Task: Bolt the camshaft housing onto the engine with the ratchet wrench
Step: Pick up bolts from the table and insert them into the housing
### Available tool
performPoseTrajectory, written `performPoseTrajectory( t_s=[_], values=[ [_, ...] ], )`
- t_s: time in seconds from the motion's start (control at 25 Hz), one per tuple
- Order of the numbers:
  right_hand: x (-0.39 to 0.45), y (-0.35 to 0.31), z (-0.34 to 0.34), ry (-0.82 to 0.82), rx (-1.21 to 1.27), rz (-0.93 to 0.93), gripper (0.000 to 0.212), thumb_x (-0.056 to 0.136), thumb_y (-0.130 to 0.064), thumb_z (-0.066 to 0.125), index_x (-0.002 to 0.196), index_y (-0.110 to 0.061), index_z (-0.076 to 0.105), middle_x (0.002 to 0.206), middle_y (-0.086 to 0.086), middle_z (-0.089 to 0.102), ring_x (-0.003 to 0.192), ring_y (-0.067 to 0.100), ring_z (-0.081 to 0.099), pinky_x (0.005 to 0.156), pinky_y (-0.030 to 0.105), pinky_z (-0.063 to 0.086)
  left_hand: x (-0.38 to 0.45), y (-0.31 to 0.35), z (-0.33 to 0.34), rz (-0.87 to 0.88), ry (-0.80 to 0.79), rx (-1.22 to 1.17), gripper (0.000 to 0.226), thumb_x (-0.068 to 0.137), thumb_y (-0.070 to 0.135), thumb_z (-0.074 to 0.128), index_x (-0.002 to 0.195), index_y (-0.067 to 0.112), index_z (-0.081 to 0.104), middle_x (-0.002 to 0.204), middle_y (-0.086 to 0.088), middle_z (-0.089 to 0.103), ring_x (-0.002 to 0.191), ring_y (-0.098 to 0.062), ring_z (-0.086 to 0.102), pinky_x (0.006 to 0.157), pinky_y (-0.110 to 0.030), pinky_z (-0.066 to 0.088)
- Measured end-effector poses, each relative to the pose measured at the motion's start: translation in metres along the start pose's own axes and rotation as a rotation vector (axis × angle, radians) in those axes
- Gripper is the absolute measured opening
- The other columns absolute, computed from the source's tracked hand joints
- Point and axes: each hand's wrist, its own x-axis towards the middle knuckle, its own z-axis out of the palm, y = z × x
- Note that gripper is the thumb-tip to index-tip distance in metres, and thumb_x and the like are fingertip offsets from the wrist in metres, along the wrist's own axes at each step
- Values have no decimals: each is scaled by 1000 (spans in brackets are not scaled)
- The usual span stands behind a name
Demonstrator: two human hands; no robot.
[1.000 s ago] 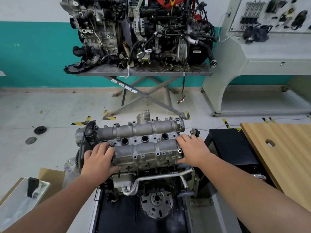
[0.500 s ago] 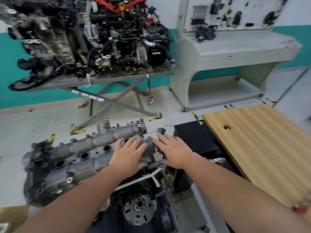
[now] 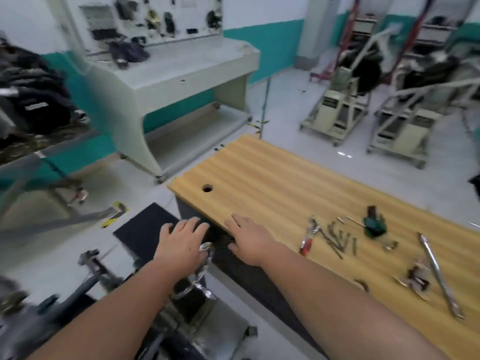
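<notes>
The view is blurred from turning right. My left hand [image 3: 181, 242] and my right hand [image 3: 249, 240] hover flat, fingers straight, empty, over the near-left edge of a wooden table [image 3: 259, 178]. On the table to the right lie several dark bolts [image 3: 337, 239], a long silver ratchet wrench [image 3: 439, 274] and a red-handled tool [image 3: 307, 239]. Only a blurred dark corner of the engine [image 3: 31, 315] shows at the bottom left; the camshaft housing is out of view.
A green-handled tool [image 3: 374, 224] and small fasteners [image 3: 415, 279] lie on the table. A black cabinet [image 3: 148, 224] stands under my hands. A pale workbench [image 3: 181, 74] is behind, metal stands [image 3: 342, 110] at the right.
My head has swung right, so the engine left the view and the wooden table with its tools came in. Both hands lifted off the housing and moved right toward the table's edge.
</notes>
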Motion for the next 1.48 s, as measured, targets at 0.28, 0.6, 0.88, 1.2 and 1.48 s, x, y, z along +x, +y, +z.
performPoseTrajectory(
  t_s=[0.28,0.6,0.88,1.2,1.48],
  values=[
    [-63,168,49,-70,177,548,28,99,-20,42,125,-14,52,128,11,50,117,34,53,88,44,49,105,143,50,404,-296,40,52,96,47,51,142,30,34,147,1,38,131,-25,41,101,-43,37],
    [-95,309,122,-63,445,1124,105,88,-51,68,158,-25,-5,165,14,-13,151,41,4,118,50,28,181,277,118,183,-465,-309,43,93,46,57,126,24,39,123,-3,50,108,-28,56,76,-37,44],
    [-62,329,160,27,285,919,120,70,-92,44,153,-35,-22,162,15,-25,150,39,-18,120,55,-2,210,303,158,10,-511,-350,53,85,57,63,118,22,39,105,3,39,92,-20,54,72,-33,44],
    [-19,326,159,120,182,785,63,96,-70,18,153,-42,20,166,0,7,152,32,-1,119,55,3,220,285,162,-63,-446,-403,22,97,43,45,93,23,41,79,5,53,70,-17,54,64,-33,42],
    [-21,326,161,298,209,695,27,98,-18,53,122,-22,62,134,1,52,124,30,41,99,44,39,225,275,163,-104,-448,-456,32,97,53,46,97,21,47,92,2,53,81,-19,58,72,-37,49]
  ],
)
